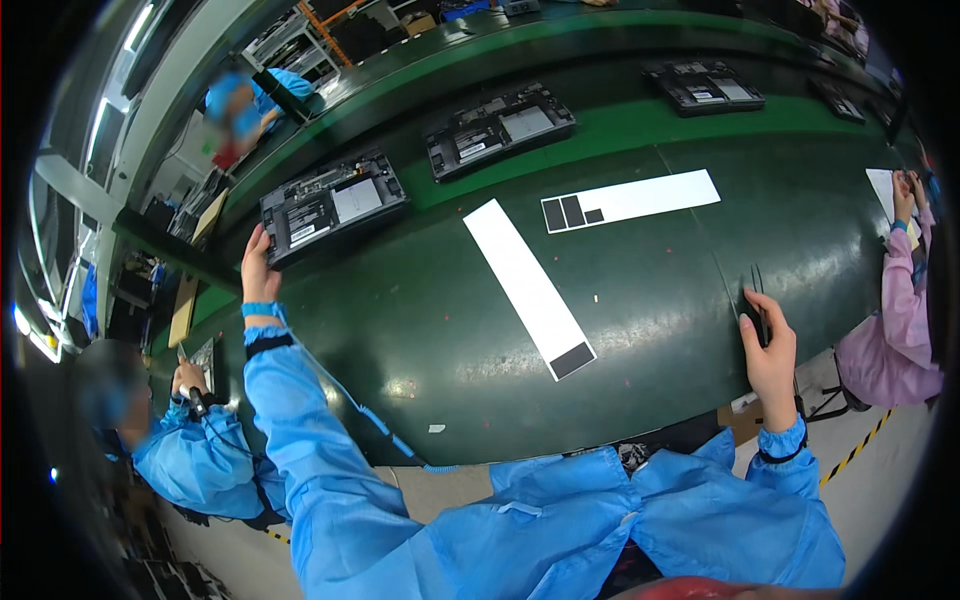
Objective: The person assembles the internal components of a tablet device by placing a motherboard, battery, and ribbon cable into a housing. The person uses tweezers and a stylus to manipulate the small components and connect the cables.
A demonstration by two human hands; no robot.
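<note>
At the far left of the bench, my left hand [259, 268] grips the near left corner of an opened laptop base [330, 205], its inner parts and battery facing up. My right hand [770, 350] is closed round a pair of dark tweezers [757, 285], tips pointing away from me over the bench's right side. Between my hands lie two white strips. One strip [525, 285] slants toward me and bears a dark pad at its near end. The other strip [650, 197] lies crosswise farther back, with several dark pads at its left end.
More opened laptop bases, one behind the strips [500, 130] and another farther right [703, 88], rest on the green belt [610, 140]. A blue coiled cord [375, 420] runs from my left wrist. Co-workers sit left [200, 460], right [890, 330] and across the line [285, 85].
</note>
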